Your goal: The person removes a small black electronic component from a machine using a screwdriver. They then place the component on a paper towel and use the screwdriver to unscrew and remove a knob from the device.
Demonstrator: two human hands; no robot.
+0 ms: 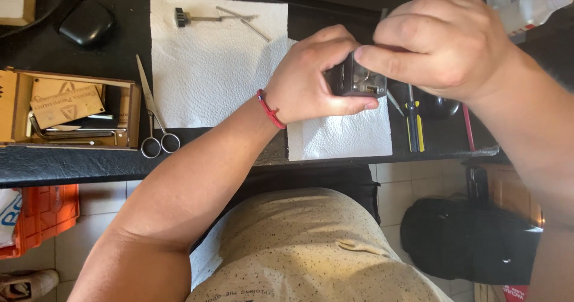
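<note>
My left hand and my right hand both grip a small dark box-shaped device with exposed metal parts, held above a white paper towel on the black worktop. The left hand clasps it from the left, with a red cord bracelet at the wrist. The right hand covers its top and right side, with the fingers curled over it. Much of the device is hidden by the fingers.
Small metal parts and pins lie at the towel's top. Scissors rest by an open wooden box on the left. A yellow-handled screwdriver, a red tool, a black case and a white bottle also lie about.
</note>
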